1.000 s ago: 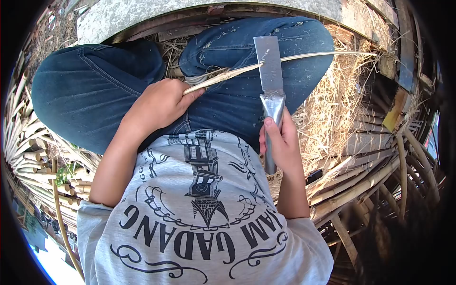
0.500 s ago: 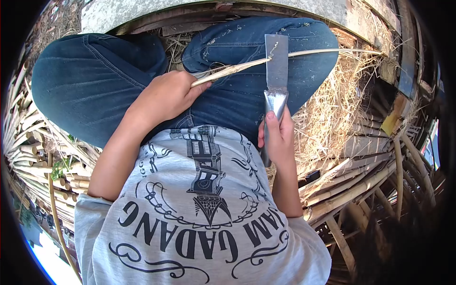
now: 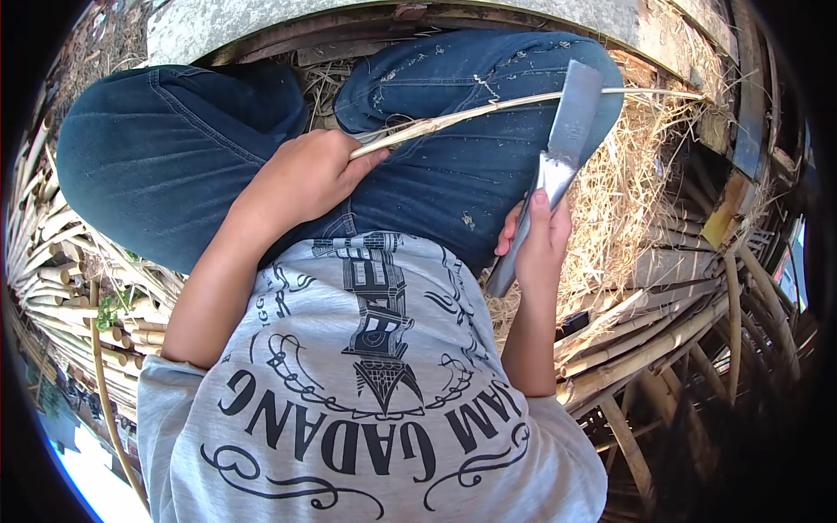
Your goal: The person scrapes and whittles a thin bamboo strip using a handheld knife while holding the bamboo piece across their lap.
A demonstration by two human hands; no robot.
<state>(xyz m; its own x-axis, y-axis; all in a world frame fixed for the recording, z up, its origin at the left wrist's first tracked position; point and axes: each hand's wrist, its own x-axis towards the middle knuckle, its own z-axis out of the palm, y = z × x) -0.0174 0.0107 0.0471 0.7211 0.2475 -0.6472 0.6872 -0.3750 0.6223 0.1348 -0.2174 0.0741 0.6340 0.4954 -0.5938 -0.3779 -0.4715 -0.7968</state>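
Observation:
My left hand is closed around the near end of a thin, pale bamboo strip, with a few strands beside it. The strip runs to the right across my jeans-clad knee and past it. In my right hand is a square-ended knife, held by its metal handle with the thumb on top. Its broad blade crosses over the strip near my right knee; whether the edge touches the strip I cannot tell. A thin curled shaving hangs at the strip's upper side.
A heap of pale shavings lies to the right of my leg. Bamboo poles are stacked at the right, more poles at the left. Along the front runs a grey board. Bits of shaving cling to my jeans.
My right hand and the knife have moved right along the strip, and the blade now tilts to the right. A curled shaving stays behind on the strip. The left hand has kept its place.

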